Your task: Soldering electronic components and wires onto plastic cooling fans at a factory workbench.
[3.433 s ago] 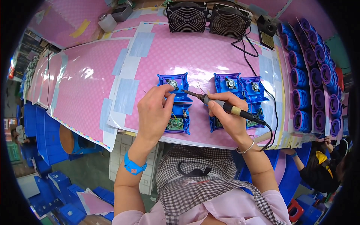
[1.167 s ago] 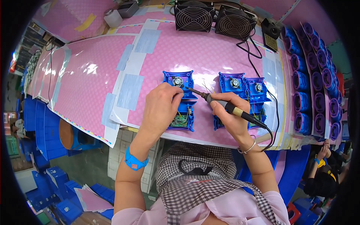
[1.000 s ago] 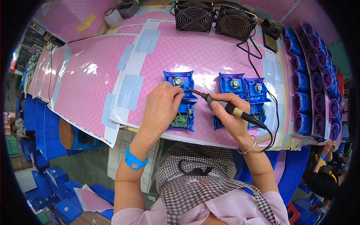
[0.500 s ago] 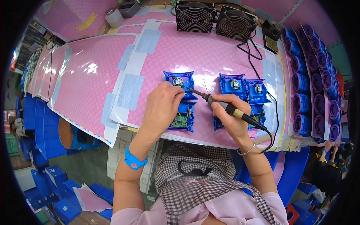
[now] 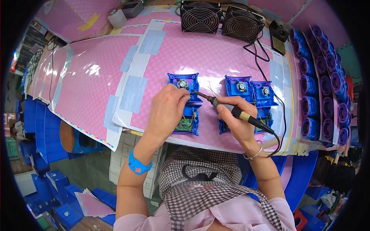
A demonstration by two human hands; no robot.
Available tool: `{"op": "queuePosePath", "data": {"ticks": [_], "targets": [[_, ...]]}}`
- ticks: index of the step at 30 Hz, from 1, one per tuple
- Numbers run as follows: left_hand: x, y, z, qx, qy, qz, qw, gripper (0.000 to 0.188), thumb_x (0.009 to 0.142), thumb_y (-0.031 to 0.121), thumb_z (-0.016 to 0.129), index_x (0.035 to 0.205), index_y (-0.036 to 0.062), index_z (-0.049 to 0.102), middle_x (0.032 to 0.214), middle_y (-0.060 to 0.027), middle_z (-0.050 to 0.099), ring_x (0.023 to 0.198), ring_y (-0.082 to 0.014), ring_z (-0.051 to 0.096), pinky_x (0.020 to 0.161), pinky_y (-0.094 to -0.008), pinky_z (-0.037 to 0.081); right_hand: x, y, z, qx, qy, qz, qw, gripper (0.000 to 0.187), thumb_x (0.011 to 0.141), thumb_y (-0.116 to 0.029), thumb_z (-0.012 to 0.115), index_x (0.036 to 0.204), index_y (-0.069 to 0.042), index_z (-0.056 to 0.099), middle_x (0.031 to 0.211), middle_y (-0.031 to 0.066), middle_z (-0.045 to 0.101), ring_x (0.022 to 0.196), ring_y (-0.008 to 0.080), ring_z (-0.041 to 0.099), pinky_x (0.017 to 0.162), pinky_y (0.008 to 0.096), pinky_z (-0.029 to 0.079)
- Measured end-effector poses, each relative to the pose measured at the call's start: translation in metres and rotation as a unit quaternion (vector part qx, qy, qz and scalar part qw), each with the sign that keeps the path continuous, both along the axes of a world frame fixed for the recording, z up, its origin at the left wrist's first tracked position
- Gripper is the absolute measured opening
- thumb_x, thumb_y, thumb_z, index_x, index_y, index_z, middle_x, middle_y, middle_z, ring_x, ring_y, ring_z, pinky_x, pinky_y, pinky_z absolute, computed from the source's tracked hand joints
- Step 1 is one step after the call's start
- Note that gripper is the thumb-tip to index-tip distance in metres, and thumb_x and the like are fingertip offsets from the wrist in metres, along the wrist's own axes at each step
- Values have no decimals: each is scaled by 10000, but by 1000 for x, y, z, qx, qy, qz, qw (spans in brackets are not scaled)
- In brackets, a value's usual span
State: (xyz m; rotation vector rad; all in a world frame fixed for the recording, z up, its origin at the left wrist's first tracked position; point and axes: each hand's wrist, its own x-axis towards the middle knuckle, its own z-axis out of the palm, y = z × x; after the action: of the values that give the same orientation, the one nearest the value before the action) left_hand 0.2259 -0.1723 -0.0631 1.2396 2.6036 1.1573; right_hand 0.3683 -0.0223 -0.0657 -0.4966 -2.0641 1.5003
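Observation:
My left hand (image 5: 166,109) pinches a thin wire (image 5: 186,96) between thumb and forefinger, over an open blue plastic housing (image 5: 195,78) with a round speaker (image 5: 182,84) in it. In my right hand (image 5: 239,117) is a soldering iron (image 5: 210,99), held like a pen. Its tip points left, at or very near the wire end inside that housing; exact contact is too small to tell. Just below lies the matching housing half with a green circuit board (image 5: 185,124), partly hidden by my left hand. Thin wires run from the board.
More opened housings (image 5: 241,87) with speakers lie to the right, partly behind my right hand. Two black fans (image 5: 201,19) stand at the back beside a soldering iron stand (image 5: 279,37). Rows of blue and purple housings (image 5: 308,84) line the right side. A black cable (image 5: 284,115) crosses the pink-covered table (image 5: 104,73).
My hands, the soldering iron and the housings hold almost the same position. At the far right edge, another person's hands have shifted, and less of them shows.

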Motion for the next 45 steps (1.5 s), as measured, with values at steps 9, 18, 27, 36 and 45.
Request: {"op": "queuePosePath", "data": {"ticks": [9, 18, 27, 36, 45], "targets": [[-1, 1, -2, -1, 3, -1, 1000, 120, 787, 69, 710, 897, 23, 718, 786, -117, 623, 731, -276, 623, 643, -370, 480, 1, 0, -1, -6, 1, -3, 1000, 178, 788, -56, 716, 958, -4, 708, 769, 50, 691, 628, 56, 590, 548, 205, 456], [0, 0, 0, -6, -8, -4, 1000, 109, 812, 87, 682, 898, 25, 708, 797, -124, 596, 754, -298, 612, 667, -410, 486, 1, 1, 1, -16, 18, -5, 1000, 179, 784, -42, 716, 957, 3, 707, 779, 49, 693, 623, 45, 578, 536, 197, 444], [-1, 2, -3, -13, -2, -4, 1000, 100, 815, 87, 680, 893, 31, 709, 796, -124, 593, 754, -298, 611, 666, -411, 484, 1, 2, -2, -23, 24, -10, 999, 176, 782, -41, 716, 951, 6, 704, 790, 56, 701, 628, 50, 585, 536, 197, 446], [-1, 2, -2, -2, 2, -6, 1000, 93, 814, 83, 679, 884, 30, 708, 801, -125, 597, 745, -303, 613, 659, -413, 485, 2, 3, -1, -18, 30, -12, 999, 183, 790, -46, 718, 964, 7, 698, 801, 62, 702, 627, 52, 581, 540, 202, 447], [1, -11, 12, 26, 1, 14, 1000, 101, 802, 53, 687, 895, 19, 705, 797, -112, 603, 737, -262, 623, 638, -375, 480, 4, 3, 3, -42, 31, -8, 999, 186, 809, -45, 709, 985, 11, 689, 778, 60, 690, 618, 57, 590, 531, 199, 446]]}}
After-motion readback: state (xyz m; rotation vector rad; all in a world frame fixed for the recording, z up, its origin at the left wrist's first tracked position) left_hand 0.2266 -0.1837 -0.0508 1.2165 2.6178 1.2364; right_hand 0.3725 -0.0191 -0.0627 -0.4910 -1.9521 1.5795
